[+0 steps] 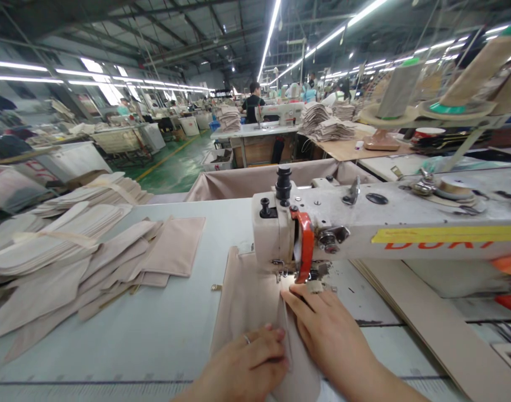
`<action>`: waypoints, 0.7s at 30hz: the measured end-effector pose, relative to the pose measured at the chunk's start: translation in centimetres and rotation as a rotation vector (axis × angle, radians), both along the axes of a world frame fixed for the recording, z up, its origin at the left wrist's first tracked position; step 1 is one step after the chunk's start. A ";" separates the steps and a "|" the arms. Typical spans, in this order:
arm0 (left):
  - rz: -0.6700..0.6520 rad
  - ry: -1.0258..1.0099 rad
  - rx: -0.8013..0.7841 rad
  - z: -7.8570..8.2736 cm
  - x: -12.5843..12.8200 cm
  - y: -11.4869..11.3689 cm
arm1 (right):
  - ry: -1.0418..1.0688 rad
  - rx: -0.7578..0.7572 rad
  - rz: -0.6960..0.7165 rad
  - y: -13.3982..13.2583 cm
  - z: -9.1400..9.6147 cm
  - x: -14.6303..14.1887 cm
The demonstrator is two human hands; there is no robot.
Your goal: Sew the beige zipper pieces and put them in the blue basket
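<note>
A beige fabric piece (249, 301) lies under the presser foot of a white sewing machine (274, 234), with a seam or folded edge running from the needle area towards me. My left hand (251, 363), wearing a ring, is curled on the near part of this piece, thumb and fingers pinching it beside that edge. Close to the needle, my right hand (326, 329) lies flat with fingers stretched out, pressing the cloth right of the edge. An orange guard (305, 245) stands just above its fingertips. A small zipper pull (216, 287) pokes out at the fabric's left side.
Loose beige panels (171, 245) overlap on the left of the table, beside tied bundles of cut pieces (58, 237). Long beige strips (431, 318) lie under the machine arm at right. Thread cones (401, 89) stand behind it. A person (253, 103) sits farther back.
</note>
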State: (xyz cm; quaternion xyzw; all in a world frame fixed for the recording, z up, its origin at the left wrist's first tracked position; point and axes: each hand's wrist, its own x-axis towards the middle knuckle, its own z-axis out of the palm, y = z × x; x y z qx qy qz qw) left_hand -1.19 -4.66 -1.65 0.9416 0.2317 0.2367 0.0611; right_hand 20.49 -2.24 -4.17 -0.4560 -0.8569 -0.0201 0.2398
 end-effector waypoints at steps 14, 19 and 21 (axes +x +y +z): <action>0.090 0.058 -0.131 1.7 0.7 3.7 | 0.034 -0.062 0.014 -0.1 0.3 0.1; 0.129 0.108 -0.113 1.6 0.6 5.2 | 0.047 -0.051 0.022 -0.1 0.6 0.0; 0.147 0.119 -0.119 1.5 0.5 5.8 | 0.052 -0.038 0.030 0.0 0.7 0.0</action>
